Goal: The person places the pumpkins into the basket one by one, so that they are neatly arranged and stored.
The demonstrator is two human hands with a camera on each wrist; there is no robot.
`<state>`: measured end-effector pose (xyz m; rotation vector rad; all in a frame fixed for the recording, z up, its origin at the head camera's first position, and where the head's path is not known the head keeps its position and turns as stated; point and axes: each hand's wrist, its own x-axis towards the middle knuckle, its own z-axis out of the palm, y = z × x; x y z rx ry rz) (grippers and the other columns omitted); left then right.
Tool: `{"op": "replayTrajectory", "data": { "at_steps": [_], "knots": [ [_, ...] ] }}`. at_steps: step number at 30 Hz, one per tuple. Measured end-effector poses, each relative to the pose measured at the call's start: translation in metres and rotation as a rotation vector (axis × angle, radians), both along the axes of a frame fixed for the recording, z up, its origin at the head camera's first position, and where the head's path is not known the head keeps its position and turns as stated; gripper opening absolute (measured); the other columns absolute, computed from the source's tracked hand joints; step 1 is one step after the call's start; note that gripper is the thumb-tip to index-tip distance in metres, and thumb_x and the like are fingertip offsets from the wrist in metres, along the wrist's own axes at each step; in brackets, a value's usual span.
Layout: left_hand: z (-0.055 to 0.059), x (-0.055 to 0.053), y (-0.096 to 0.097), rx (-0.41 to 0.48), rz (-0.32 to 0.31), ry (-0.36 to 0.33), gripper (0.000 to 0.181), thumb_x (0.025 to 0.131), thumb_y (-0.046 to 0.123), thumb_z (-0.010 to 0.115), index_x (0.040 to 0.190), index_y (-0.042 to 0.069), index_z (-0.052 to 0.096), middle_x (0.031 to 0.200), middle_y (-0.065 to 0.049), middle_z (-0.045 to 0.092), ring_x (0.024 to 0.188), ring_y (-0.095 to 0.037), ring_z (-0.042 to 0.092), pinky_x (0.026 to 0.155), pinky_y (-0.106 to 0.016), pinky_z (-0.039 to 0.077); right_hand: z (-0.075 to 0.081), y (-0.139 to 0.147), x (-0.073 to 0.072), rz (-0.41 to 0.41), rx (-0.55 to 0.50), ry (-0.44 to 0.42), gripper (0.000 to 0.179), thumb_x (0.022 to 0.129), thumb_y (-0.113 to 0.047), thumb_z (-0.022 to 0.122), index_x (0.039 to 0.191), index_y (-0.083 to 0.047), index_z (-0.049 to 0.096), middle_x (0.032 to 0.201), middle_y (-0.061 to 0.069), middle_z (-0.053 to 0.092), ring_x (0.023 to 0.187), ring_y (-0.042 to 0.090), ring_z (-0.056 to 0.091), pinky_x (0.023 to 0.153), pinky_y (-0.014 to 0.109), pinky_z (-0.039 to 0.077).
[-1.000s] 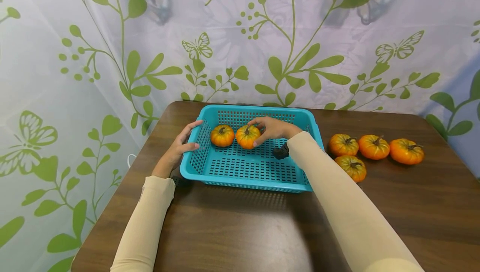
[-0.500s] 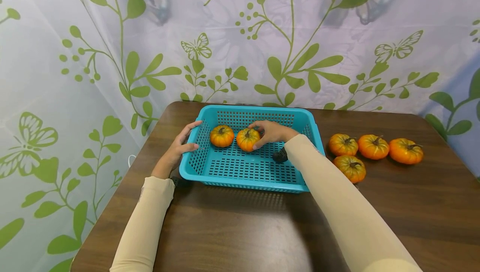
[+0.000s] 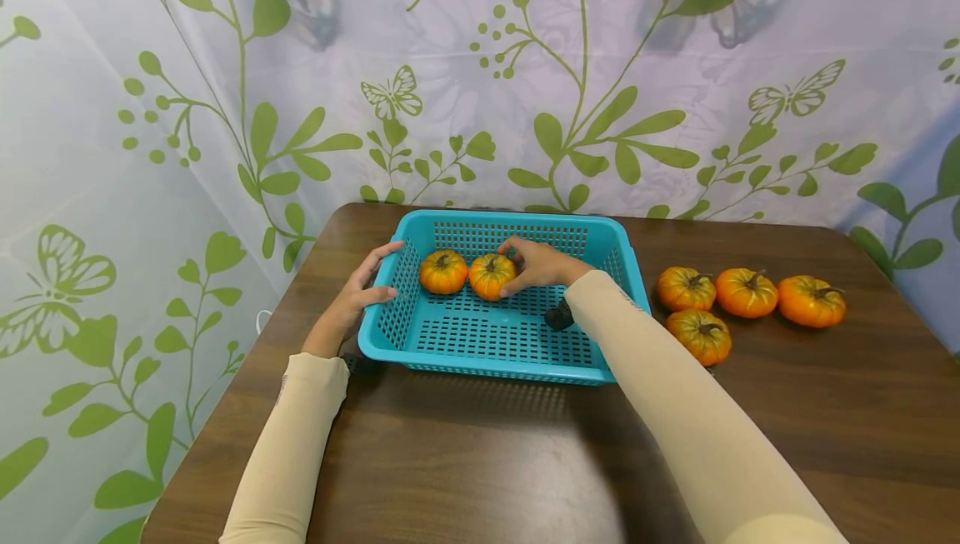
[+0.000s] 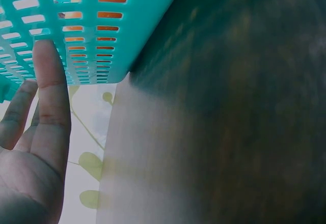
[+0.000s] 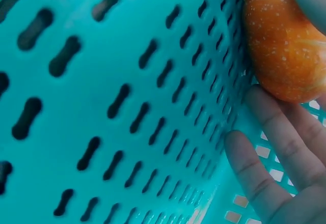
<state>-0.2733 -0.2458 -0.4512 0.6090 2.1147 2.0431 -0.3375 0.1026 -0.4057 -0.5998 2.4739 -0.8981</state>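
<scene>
A turquoise plastic basket (image 3: 487, 373) with slotted walls stands on the table, holding two small orange pumpkins. My right hand (image 3: 543, 265) reaches inside and grips the right-hand pumpkin (image 3: 489, 279), thumb on the near side and fingers on the far side. The right wrist view shows the thumb across that pumpkin (image 5: 280, 46) and a fingertip at its edge, with another finger held apart. The other pumpkin (image 3: 443, 272) sits just left of it, near the basket's left end. My left hand (image 3: 352, 302) rests against the left end wall, its fingers extended along the outside in the left wrist view.
Several more pumpkins lie on the brown wooden table (image 3: 480, 461) to the right of the basket, one pumpkin (image 3: 699, 336) nearest to it beside my right sleeve (image 3: 675, 386). A leaf-patterned curtain (image 3: 450, 69) hangs behind and along the left side.
The pumpkin in my right hand first came down a little onto the basket floor, then shifted left toward the other one. My left hand has stayed at the basket's end.
</scene>
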Motion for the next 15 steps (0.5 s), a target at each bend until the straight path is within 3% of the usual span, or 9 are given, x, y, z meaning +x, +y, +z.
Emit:
{"op": "replayTrajectory", "data": {
  "at_steps": [15],
  "knots": [
    [0.0002, -0.0006, -0.0001, -0.009, 0.009, 0.001, 0.082, 0.091, 0.009, 0.056, 0.168, 0.005, 0.027, 0.163, -0.032, 0.035, 0.128, -0.037, 0.054, 0.094, -0.033, 0.058, -0.0009, 0.0020, -0.0009, -0.014, -0.001, 0.013, 0.071, 0.096, -0.021, 0.083, 0.155, -0.007, 0.045, 0.150, 0.028, 0.056, 0.134, 0.042, 0.060, 0.112, 0.055, 0.049]
  ]
}}
